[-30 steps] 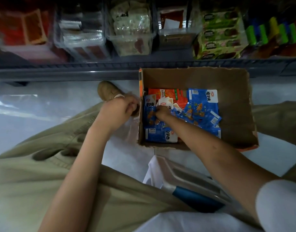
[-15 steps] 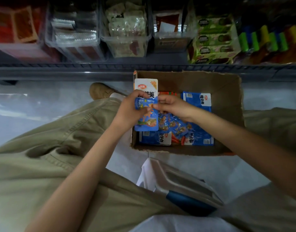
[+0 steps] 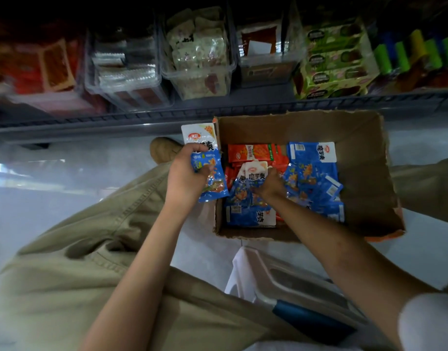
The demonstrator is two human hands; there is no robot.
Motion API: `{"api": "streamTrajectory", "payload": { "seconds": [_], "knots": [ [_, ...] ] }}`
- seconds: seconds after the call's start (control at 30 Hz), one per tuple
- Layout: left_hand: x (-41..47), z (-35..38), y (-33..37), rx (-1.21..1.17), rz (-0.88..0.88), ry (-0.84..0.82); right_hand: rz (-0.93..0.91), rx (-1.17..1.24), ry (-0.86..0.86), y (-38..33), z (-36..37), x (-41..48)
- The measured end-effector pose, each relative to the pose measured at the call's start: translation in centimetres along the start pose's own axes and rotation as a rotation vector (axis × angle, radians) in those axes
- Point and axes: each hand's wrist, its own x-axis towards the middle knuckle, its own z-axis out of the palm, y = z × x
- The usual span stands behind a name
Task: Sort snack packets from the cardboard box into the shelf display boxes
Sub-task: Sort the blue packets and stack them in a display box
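While left hand [image 3: 186, 178] grips blue-and-white foil snack packet [image 3: 214, 184] just outside left wall of torn brown cardboard box [image 3: 364, 173], right hand [image 3: 269, 184] is inside box, fingers curled on white-topped blue packets [image 3: 256, 173] (print reads 魔芋爽). Orange packets [image 3: 250, 152] at far side. Clear plastic shelf display boxes [image 3: 200, 79] above.

Blue packets [image 3: 311, 154] — white bands read 魔芋爽.

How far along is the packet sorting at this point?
Early to middle. Done: the left hand holds a stack of blue packets beside the cardboard box. In hand: the right hand grips another packet inside it. Left: orange packets and more blue ones lie in the box, and the held stack has not reached the shelf boxes.
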Motion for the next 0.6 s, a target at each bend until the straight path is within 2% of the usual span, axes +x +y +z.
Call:
{"api": "streamTrajectory", "payload": {
  "seconds": [0.13,0.23,0.3,0.4,0.47,0.53,0.6],
  "knots": [
    [0.1,-0.1,-0.2,-0.004,-0.014,0.0,0.066,0.001,0.047,-0.5,-0.5,-0.1],
    [0.3,0.0,-0.2,0.021,0.006,-0.012,-0.011,0.011,0.065,-0.1,-3.1,-0.2],
    [0.3,0.3,-0.2,0.037,0.013,-0.014,-0.085,0.152,0.049,-0.5,-5.6,-1.0],
    [0.0,0.7,0.3,0.072,0.018,-0.03,-0.154,0.509,-0.057,-1.9,-9.7,-3.0],
    [-0.3,1.3,1.2,0.069,0.048,-0.047,-0.218,0.672,-0.193,-3.3,-12.4,-4.8],
    [-0.5,2.1,3.0,0.07,0.117,-0.062,-0.321,0.768,-0.323,-4.7,-14.9,-6.7],
    [-0.7,2.9,5.3,0.008,0.19,-0.064,-0.436,0.76,-0.391,-6.4,-17.2,-8.6]
  ]
}}
